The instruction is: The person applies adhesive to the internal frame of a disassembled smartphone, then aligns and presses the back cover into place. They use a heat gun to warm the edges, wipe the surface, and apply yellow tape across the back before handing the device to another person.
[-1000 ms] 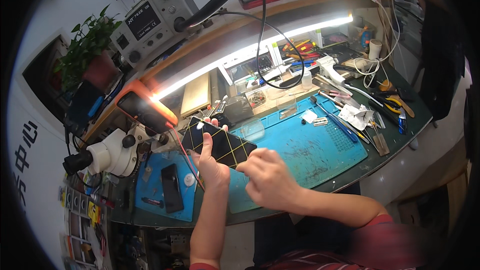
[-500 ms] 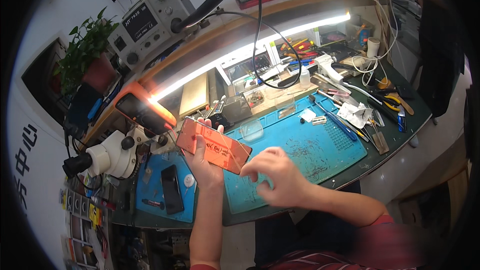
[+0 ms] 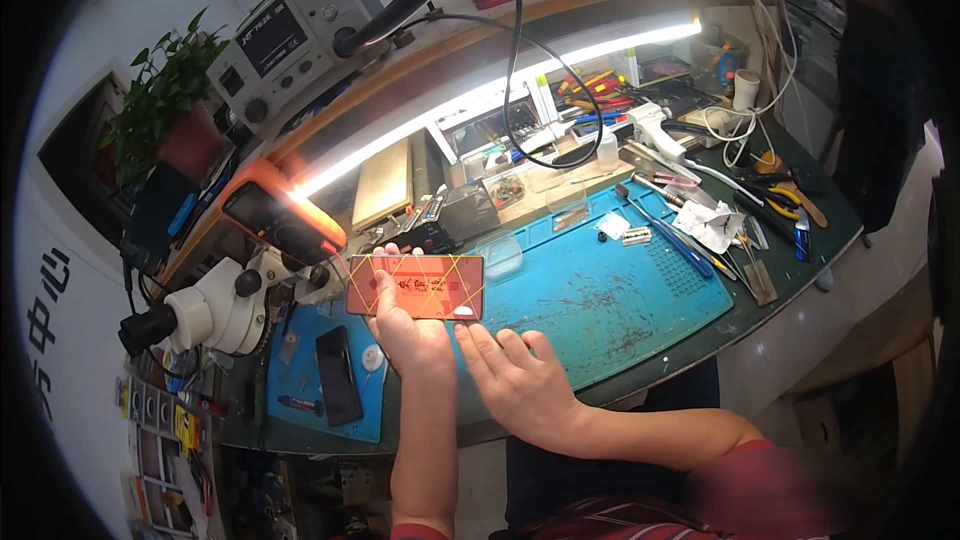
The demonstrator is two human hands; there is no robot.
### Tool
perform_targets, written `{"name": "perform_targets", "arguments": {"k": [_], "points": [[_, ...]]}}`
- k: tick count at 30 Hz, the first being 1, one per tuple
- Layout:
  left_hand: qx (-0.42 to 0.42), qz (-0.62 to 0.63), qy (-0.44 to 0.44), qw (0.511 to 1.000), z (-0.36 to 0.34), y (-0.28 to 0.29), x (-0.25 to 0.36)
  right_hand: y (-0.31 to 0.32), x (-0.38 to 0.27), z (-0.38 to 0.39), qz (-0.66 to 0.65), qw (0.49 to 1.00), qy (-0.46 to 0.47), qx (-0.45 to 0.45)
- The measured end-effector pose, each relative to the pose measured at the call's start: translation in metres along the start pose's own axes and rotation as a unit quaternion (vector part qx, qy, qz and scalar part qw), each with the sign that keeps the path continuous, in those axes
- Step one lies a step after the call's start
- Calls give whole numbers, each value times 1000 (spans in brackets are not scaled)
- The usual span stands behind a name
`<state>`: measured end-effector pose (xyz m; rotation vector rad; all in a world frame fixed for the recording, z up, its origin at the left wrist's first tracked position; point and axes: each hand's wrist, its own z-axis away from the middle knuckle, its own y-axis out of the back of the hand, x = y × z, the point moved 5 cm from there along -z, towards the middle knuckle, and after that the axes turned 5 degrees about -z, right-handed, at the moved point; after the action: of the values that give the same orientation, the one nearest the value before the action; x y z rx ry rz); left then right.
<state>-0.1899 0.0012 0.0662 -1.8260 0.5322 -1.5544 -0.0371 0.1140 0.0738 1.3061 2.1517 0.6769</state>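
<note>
My left hand (image 3: 408, 338) is closed round a smartphone (image 3: 412, 288) held level above the bench, its thumb lying across the front. The phone's face is red with thin yellow lines and dark writing, and a small white patch shows near its lower right corner. Fingertips of my right hand (image 3: 522, 380) reach that lower right edge and seem to touch it; the fingers are partly stretched and hold nothing. Below and left of my left hand, a second, dark smartphone (image 3: 338, 375) lies on a small blue mat (image 3: 290, 365).
A large blue repair mat (image 3: 600, 325) covers the bench middle. Tweezers, a blue brush (image 3: 680, 245) and pliers (image 3: 785, 202) lie at the right. A microscope (image 3: 205, 315) and an orange multimeter (image 3: 280, 215) stand at the left. A black cable (image 3: 515, 90) hangs overhead.
The phone has turned from tilted to level and shifted slightly left. My right hand has moved down and left, its fingers now at the phone's lower edge.
</note>
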Motion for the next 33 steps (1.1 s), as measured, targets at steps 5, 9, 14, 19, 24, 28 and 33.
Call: {"name": "perform_targets", "arguments": {"k": [5,9,14,19,24,28,33], "points": [[27,-11,23,999,-2,13,-5,10,4,3,-43,999,-12,-7],[1,-54,7,999,4,7,-9,8,-3,5,-40,999,25,-5],[29,-13,56,998,-2,5,-6,9,1,0,-3,1000,26,-6],[43,25,110,993,-9,19,-11,17,8,3,-29,999,41,-6],[46,15,153,987,7,5,-14,1,0,9,18,999,45,-17],[-5,81,187,979,7,-1,-11,3,-1,17,-52,997,35,-41],[-205,179,154,950,6,-6,5,17,-2,42,-194,975,99,-35]]}}
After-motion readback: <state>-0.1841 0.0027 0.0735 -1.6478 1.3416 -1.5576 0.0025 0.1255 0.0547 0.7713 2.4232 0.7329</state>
